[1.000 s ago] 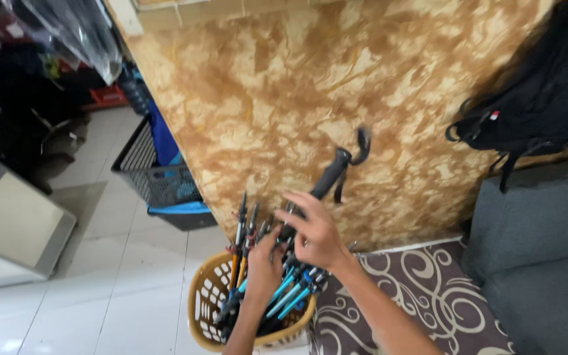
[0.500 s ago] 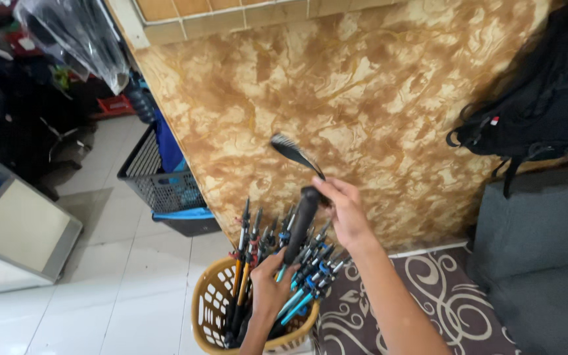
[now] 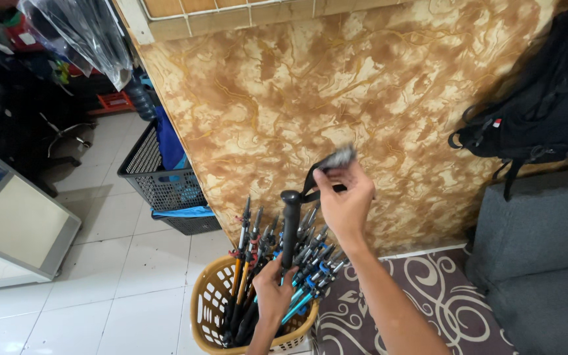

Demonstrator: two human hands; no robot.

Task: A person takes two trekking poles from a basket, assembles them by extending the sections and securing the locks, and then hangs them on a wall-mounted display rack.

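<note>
Trekking pole (image 3: 290, 227) upright in basket (image 3: 206, 297) | L fingers (image 3: 272, 284) clamped on shaft | R fingers (image 3: 334, 187) pinching wrist strap (image 3: 323, 169)

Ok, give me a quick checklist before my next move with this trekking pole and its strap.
1. Left hand gripping the pole shaft: ok, fingers wrap it below the black grip.
2. Right hand on the strap: ok, pinched and pulled up from the grip top.
3. Pole upright: ok, it stands nearly vertical above the basket.
4. Other poles staying put: ok, they lean bundled in the basket, tips up.
5. Strap free of knots or tangles: cannot tell, its end is blurred.
6. Space around: ok, the wall is close behind, the backpack hangs well to the right.
</note>
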